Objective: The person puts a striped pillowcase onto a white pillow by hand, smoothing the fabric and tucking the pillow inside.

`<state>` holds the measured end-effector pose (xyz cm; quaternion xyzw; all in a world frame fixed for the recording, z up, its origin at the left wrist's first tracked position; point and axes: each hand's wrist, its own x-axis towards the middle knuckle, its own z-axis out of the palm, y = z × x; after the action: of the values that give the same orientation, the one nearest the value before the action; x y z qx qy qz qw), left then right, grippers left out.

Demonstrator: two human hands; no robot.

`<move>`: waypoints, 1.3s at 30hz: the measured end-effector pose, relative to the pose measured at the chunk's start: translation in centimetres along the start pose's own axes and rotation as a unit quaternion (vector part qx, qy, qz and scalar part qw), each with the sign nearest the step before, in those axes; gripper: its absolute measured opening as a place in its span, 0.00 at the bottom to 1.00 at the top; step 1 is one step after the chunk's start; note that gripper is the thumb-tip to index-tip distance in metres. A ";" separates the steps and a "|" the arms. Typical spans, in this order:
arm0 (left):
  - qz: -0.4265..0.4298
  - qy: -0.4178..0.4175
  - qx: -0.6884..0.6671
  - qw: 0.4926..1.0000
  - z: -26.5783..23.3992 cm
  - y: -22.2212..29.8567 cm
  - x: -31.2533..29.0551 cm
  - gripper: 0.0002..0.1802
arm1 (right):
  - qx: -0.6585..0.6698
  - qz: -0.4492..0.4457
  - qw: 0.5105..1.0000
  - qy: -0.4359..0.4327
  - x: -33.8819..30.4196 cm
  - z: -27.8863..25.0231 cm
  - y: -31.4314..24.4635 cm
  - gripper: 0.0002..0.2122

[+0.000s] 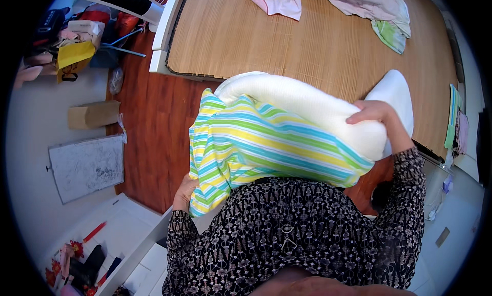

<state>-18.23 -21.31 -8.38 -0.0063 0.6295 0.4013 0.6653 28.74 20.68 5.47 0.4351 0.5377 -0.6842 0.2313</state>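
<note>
A white pillow lies partly inside a pillowcase striped in green, blue, yellow and white, held up in front of my body. The pillow's long far side shows bare above the cloth. My right hand is closed on the pillow's right end, thumb on top. At the lower left, my left hand grips the bunched edge of the pillowcase, and its fingers are mostly hidden behind the cloth. Just beyond my right hand a white rounded piece stands up by the bed's edge; whether it joins the pillow I cannot tell.
Ahead is a bed with a tan woven mat. Pale pink clothes and a green-patterned cloth lie on its far part. On the left, a cardboard box and a whiteboard stand by the wall, with piled bags farther off.
</note>
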 end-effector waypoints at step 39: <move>0.812 0.245 0.429 0.312 31.9 51.3 9.2 0.37 | 0.043 -0.362 0.618 0.696 7.4 -16.6 -18.1 0.29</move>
<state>-20.55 34.66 15.99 0.6959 0.5367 0.3938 -0.2694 16.48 43.10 8.15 0.5605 0.6215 -0.2270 -0.4980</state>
